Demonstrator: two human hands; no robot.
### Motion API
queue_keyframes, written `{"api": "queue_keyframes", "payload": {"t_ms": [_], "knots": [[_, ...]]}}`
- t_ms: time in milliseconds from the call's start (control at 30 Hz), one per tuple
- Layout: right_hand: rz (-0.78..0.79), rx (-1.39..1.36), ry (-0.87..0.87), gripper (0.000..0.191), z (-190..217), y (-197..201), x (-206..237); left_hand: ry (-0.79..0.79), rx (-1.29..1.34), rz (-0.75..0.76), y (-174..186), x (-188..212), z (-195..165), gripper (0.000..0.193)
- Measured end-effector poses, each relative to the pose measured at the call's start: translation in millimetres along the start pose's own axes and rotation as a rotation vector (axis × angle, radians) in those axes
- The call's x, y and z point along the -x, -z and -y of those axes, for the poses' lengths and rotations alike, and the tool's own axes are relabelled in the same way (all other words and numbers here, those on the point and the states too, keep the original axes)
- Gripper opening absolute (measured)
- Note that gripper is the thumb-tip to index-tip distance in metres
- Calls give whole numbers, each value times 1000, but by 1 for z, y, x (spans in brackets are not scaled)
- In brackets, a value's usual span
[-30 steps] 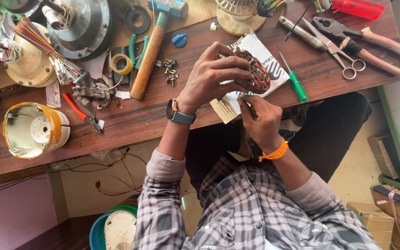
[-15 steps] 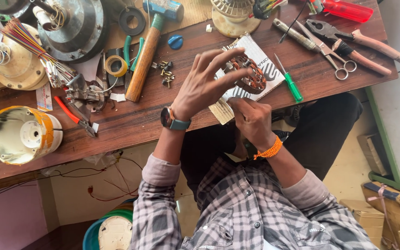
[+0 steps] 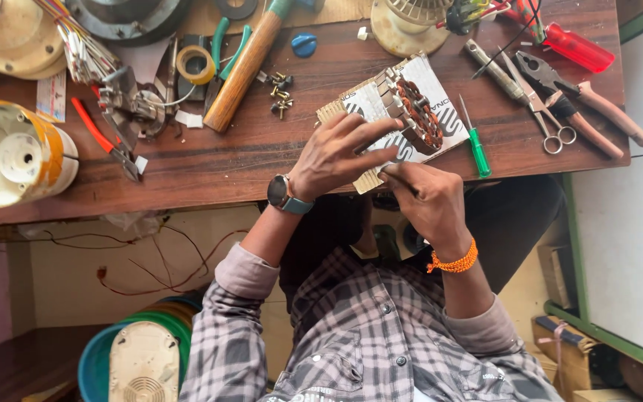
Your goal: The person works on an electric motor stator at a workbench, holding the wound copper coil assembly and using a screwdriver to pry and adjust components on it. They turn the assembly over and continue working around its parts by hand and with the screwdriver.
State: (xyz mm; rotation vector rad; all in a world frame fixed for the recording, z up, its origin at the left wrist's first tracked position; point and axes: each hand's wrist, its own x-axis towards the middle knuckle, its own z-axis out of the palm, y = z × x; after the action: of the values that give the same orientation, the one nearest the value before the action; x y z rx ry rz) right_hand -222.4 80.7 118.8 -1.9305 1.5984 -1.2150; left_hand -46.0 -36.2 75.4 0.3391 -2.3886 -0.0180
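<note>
My left hand (image 3: 336, 152) spreads open, fingertips pressing the copper-wound stator (image 3: 418, 113) down on its cardboard sheet (image 3: 440, 89) at the tabletop (image 3: 247, 156) edge. My right hand (image 3: 429, 205) is pinched shut on a thin dark tool (image 3: 400, 181) (its tip hidden), aimed at the windings. Coils look wound already; I'd judge finishing work remains. Green screwdriver (image 3: 476, 147) lies just beside, pliers (image 3: 582, 104) farther right.

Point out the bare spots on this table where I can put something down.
The largest bare stretch of the table is the front strip between the white-and-orange housing and the left hand, below the hammer handle. A smaller patch lies between the green screwdriver and the scissors. The back left and far right are crowded with parts and tools.
</note>
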Motion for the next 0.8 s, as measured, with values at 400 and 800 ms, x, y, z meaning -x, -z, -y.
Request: {"api": "queue_keyframes", "payload": {"t_ms": [400,800], "knots": [[-154,-34,-31,5,-22,20,2,311,391,-148,-17,-7,-11,15],[-234,-214,-160,14,-29,18,-40,856,851,-536,-51,-21,-59,9]]}}
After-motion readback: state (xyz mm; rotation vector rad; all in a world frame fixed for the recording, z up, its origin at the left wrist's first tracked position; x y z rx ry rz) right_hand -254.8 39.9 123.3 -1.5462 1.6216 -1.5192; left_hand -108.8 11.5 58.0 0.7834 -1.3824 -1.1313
